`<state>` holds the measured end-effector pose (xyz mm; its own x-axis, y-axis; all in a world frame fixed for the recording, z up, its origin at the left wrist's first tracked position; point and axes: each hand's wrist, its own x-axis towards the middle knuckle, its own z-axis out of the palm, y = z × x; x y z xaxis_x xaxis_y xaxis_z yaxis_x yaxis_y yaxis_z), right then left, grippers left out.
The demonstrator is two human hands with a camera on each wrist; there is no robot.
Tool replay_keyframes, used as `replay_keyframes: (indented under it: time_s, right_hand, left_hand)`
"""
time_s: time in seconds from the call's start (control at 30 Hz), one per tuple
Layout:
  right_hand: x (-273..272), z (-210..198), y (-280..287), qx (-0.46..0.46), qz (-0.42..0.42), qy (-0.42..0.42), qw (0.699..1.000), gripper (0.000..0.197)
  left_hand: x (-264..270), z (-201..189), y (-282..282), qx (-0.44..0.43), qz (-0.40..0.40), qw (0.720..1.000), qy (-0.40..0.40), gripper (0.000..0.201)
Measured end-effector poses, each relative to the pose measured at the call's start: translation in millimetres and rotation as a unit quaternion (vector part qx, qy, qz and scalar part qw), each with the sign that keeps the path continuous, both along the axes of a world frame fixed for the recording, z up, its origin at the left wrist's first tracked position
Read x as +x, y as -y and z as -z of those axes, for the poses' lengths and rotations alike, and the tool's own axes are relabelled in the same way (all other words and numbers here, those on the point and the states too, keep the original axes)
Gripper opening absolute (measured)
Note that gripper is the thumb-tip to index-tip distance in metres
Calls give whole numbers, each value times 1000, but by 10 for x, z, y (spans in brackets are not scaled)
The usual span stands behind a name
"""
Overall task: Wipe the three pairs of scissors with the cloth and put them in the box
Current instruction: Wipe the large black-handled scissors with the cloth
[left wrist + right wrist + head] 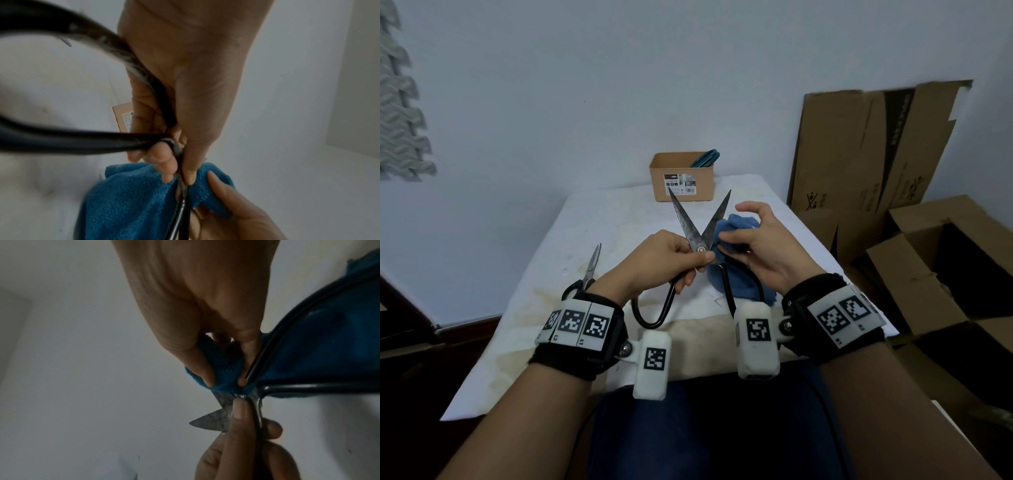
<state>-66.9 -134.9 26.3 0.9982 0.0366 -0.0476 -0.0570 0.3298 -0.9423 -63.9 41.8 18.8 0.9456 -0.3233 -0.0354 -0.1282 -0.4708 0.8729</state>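
Note:
Large black-handled scissors (690, 226) stand above the table with their steel blades spread in a V. My left hand (671, 255) pinches them at the pivot, thumb on the rivet; the left wrist view shows the fingers round the black handle (144, 142). My right hand (753, 240) pinches the blue cloth (736, 226) against the right blade's base, seen in the right wrist view with the cloth (222, 382) bunched at the blade (213, 420). A small black-handled pair (589, 270) lies on the table at the left. Teal handles of a third pair (705, 158) stick out of the brown box (681, 178).
The table (585, 222) has a white stained cover. Flattened and open cardboard boxes (876, 154) stand against the wall and on the floor at the right. My lap in dark blue is at the table's near edge.

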Motion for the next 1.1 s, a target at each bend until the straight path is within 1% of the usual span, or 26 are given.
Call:
replay_keyframes:
  time_s: [0.1,0.17,0.23,0.3,0.4,0.5,0.57,0.63,0.73,0.83,0.9,0.97,1.03,1.1]
  right_hand:
    - [-9,6,36,-16,14,-9,1000,21]
    - [-1,21,60,-38,27,-22,999,15]
    - [15,37,89,-81,31,-23,996,22]
    - [35,56,121,-102,31,-12,994,31]
    - [84,80,205,-145,46,-12,988,34]
    - [191,173,333,-241,77,-16,967,37]
    - [234,228,401,-308,99,3,946,40]
    - [249,259,440,-357,114,9,927,40]
    - [298,300,442,-424,93,13,901,43]
    - [311,296,413,-461,74,9,884,37]
    - [284,233,365,-467,60,41,881,30]
    - [315,200,317,-490,38,65,868,26]
    - [349,187,256,-517,26,68,853,28]
    - [381,189,188,-538,19,54,841,35]
  left_hand:
    - [2,-7,-2,2,-4,1000,5,42]
    - [10,-11,-10,5,-6,1000,10,42]
    - [22,-13,-16,10,-8,1000,12,41]
    - [25,-13,-21,11,-9,1000,10,40]
    - [20,-17,-48,21,-13,1000,8,39]
    - [35,3,-86,25,-20,999,4,41]
    - [42,28,-102,25,-24,999,-2,41]
    - [45,59,-107,31,-25,999,-10,40]
    - [45,95,-118,43,-19,999,-24,40]
    - [52,110,-145,51,-18,998,-33,42]
    - [55,114,-181,53,-21,998,-37,43]
    - [55,119,-226,49,-26,998,-41,43]
    - [53,118,-264,45,-31,998,-42,44]
    - [50,109,-291,44,-34,998,-42,44]
